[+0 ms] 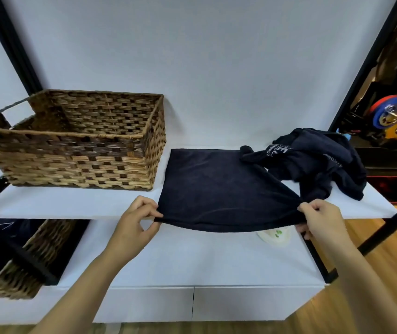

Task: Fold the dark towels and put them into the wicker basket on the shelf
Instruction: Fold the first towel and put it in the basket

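Observation:
A dark navy towel (216, 184) lies spread flat on the white shelf (72, 203), its near edge hanging over the shelf's front. My left hand (137, 220) pinches the towel's near left corner. My right hand (318, 218) pinches its near right corner. Behind and to the right, a crumpled heap of dark towels with white lettering (313, 160) sits on the shelf and touches the spread towel's far right corner. The wicker basket (77, 162) stands on the shelf's left part, and what shows of its inside holds nothing.
A second wicker basket (19, 268) with dark cloth inside sits on the lower white surface at the left. A pale round object with green marks (274, 235) lies below the towel's edge. Black frame posts (371, 227) stand at the right. Coloured discs (385, 112) are beyond the frame.

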